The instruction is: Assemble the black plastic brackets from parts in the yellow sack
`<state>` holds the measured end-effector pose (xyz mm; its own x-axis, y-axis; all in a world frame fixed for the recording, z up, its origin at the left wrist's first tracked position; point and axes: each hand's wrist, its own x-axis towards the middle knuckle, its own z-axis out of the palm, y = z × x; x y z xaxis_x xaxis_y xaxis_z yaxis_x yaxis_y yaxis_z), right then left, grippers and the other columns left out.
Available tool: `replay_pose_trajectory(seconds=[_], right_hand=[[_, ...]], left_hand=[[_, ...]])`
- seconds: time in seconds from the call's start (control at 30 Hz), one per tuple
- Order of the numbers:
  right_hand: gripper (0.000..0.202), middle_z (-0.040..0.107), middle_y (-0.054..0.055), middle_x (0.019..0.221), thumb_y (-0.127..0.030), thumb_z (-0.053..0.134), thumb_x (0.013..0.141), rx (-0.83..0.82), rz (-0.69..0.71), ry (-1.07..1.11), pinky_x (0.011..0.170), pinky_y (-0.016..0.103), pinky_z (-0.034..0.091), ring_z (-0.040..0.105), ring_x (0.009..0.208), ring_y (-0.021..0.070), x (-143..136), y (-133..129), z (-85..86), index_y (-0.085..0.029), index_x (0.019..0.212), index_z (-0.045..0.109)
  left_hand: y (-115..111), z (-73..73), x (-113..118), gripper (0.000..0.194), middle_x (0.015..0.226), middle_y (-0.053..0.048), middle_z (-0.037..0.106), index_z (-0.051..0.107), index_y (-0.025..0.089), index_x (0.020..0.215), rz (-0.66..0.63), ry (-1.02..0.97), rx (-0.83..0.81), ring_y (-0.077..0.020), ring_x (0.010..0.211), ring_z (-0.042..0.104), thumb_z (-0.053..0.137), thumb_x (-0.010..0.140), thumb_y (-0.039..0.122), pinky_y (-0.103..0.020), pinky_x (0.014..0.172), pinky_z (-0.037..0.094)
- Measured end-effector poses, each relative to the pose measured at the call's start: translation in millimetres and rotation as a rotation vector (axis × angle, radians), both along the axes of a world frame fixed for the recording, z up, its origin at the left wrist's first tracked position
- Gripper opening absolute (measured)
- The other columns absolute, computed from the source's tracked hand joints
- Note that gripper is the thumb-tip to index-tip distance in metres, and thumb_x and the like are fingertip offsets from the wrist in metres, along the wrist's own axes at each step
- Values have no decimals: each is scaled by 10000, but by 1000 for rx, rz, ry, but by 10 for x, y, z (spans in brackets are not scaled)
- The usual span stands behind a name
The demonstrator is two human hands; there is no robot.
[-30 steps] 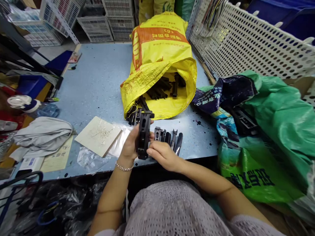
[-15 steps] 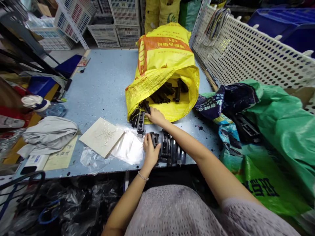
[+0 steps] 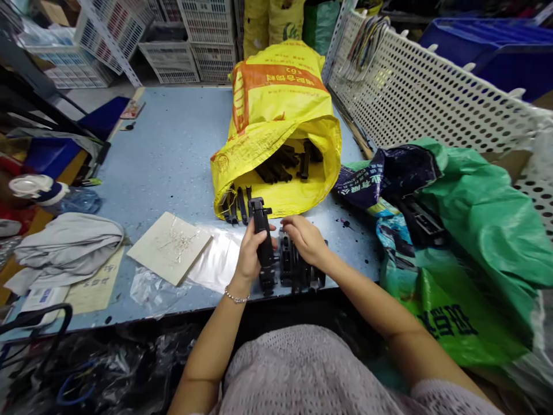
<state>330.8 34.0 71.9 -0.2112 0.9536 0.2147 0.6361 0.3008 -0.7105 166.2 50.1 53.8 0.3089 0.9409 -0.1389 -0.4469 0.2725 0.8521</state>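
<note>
My left hand (image 3: 250, 253), a beaded bracelet at its wrist, is closed around a long black plastic part (image 3: 262, 239) held nearly upright. Just right of it, my right hand (image 3: 306, 239) is bent over a row of black parts (image 3: 288, 262) near the table's front edge; its fingertips are close together, and whether they hold anything is too small to tell. Behind both hands lies a yellow woven sack (image 3: 285, 104), its mouth open toward me. Several black parts (image 3: 276, 164) show inside it, and a few more (image 3: 242, 204) stand at the left of its mouth.
A pale square tile (image 3: 169, 248) and clear plastic film (image 3: 216, 259) lie left of my hands on the blue table (image 3: 173, 144). Further left are a grey cloth (image 3: 71, 248) and a bottle (image 3: 56, 193). Green bags (image 3: 484, 219) and a perforated white panel (image 3: 410, 80) stand at the right.
My right hand has moved back from the sack's mouth to the row of parts. My left hand now holds a long black part more upright. The whole view has shifted slightly.
</note>
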Motion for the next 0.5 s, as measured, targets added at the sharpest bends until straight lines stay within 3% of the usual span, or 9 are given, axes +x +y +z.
replay_pose_trajectory(seconds=[0.1, 0.2, 0.3, 0.37, 0.5], right_hand=[[339, 569, 40, 839, -466, 377, 995, -33, -12, 59, 770, 325, 406, 537, 823, 194, -17, 294, 76, -203, 851, 535], [415, 455, -21, 660, -528, 356, 982, -270, 97, 360, 598, 268, 373, 438, 600, 134, -144, 496, 80, -214, 721, 434], [511, 433, -28, 598, -605, 281, 974, -462, 186, 485, 516, 250, 329, 386, 528, 120, -260, 417, 52, -211, 692, 444], [533, 510, 7, 661, -622, 295, 969, -386, 242, 327, 571, 259, 363, 455, 608, 140, -302, 219, 15, -199, 726, 511], [422, 609, 84, 844, -541, 390, 980, -80, 270, -100, 688, 293, 396, 526, 807, 199, -344, -266, -122, -186, 860, 582]], left_hand=[[-149, 85, -32, 392, 886, -33, 634, 538, 186, 1176, -108, -6, 15, -111, 587, 594, 576, 855, 409, -231, 529, 464], [-212, 112, -81, 463, 885, -6, 616, 513, 217, 1240, -3, 107, 91, -92, 590, 588, 654, 829, 379, -211, 545, 462], [-178, 81, -162, 423, 885, -12, 630, 550, 207, 1200, 101, 159, 71, -106, 638, 613, 660, 831, 383, -214, 585, 488], [-143, 38, -210, 343, 879, -26, 647, 591, 184, 1103, 187, 139, 8, -124, 678, 630, 633, 846, 406, -221, 605, 505], [-159, -40, -239, 319, 858, -38, 658, 622, 158, 956, 282, 29, -90, -126, 683, 630, 605, 847, 457, -223, 602, 516]])
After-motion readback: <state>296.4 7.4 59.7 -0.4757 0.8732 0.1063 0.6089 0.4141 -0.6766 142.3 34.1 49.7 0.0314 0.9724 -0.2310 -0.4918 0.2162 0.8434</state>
